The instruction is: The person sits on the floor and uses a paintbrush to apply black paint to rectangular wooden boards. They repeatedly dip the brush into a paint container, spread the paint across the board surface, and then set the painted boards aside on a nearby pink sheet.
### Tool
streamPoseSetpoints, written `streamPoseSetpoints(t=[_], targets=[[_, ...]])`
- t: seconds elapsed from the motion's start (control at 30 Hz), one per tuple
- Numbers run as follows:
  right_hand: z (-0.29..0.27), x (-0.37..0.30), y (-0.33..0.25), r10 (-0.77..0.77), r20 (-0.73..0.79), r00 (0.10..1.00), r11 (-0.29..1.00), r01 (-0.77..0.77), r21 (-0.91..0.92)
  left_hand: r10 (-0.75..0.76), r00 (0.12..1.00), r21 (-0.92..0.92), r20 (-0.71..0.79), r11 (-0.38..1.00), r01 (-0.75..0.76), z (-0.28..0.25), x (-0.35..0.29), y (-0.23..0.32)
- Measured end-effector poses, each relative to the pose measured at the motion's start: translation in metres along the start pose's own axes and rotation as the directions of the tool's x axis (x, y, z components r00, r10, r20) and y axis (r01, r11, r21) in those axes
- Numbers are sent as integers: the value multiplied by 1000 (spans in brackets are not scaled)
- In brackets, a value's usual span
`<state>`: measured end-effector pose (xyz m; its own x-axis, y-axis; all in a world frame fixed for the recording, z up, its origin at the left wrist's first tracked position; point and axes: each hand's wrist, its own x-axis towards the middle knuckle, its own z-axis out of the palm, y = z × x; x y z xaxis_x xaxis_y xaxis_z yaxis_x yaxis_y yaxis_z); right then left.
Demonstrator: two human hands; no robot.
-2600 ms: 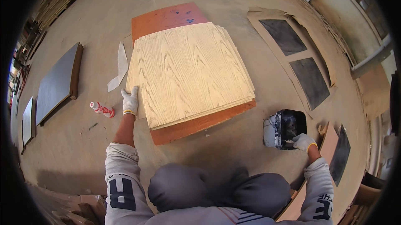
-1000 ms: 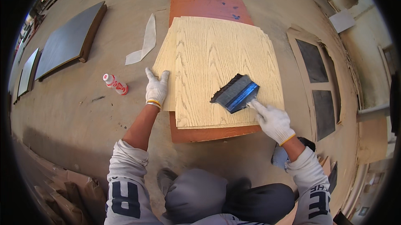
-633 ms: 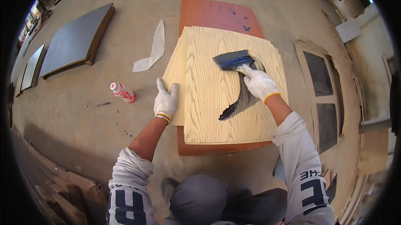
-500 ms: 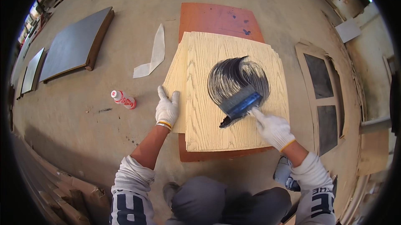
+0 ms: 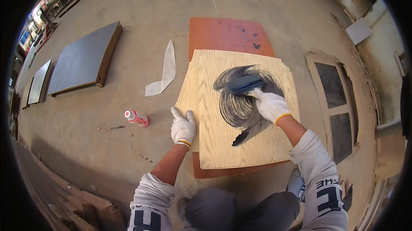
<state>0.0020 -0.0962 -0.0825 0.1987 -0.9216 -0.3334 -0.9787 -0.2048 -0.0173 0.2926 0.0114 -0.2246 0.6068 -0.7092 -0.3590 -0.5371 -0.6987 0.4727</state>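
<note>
A pale wood-grain sheet (image 5: 212, 141) tops a stack of several similar sheets in front of me. Black paste (image 5: 231, 113) is smeared on it in curved streaks, with a thick dab toward the near side. My right hand (image 5: 272, 107), in a white knit glove, grips a wide dark-blue spreader (image 5: 245, 86) whose blade lies on the upper part of the smear. My left hand (image 5: 183, 129), gloved too, rests at the stack's left edge, thumb and fingers apart, holding nothing.
Beneath the stack lies a red-brown board (image 5: 227, 35). A red-and-white bottle (image 5: 137, 118) stands to the left, near a folded white strip (image 5: 168, 70). Grey panels (image 5: 86, 57) lie farther left. A brown frame with dark insets (image 5: 329, 102) is at right, and a container (image 5: 295, 183) sits near my knee.
My right hand has swept the spreader up and to the left, spreading the streaks wider. The left hand stays at the stack's edge. The whole view has shifted slightly.
</note>
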Motion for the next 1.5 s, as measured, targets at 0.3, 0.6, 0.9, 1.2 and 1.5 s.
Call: streamPoseSetpoints(t=[0.3, 0.6, 0.9, 1.2, 1.5], targets=[[-16, 109, -65, 146, -103, 984, 980, -129, 154, -10, 1000, 62, -19, 998, 11, 4, 2, 2], [-31, 111, -144, 79, -3, 997, 985, -78, 156, -12, 999, 44, -38, 999, 14, -2, 4, -4], [-29, 119, -157, 95, -35, 995, 988, -90, 126, 1, 1000, -2, -29, 1000, -1, -3, 2, -5], [-32, 93, -143, -17, 55, 998, 999, 15, 32, 10, 1000, -17, -23, 1000, -10, 1, 3, -6], [-40, 99, -97, -111, -30, 993, 991, 108, -80, 47, 999, -107, 9, 993, -45, 4, 1, 2]])
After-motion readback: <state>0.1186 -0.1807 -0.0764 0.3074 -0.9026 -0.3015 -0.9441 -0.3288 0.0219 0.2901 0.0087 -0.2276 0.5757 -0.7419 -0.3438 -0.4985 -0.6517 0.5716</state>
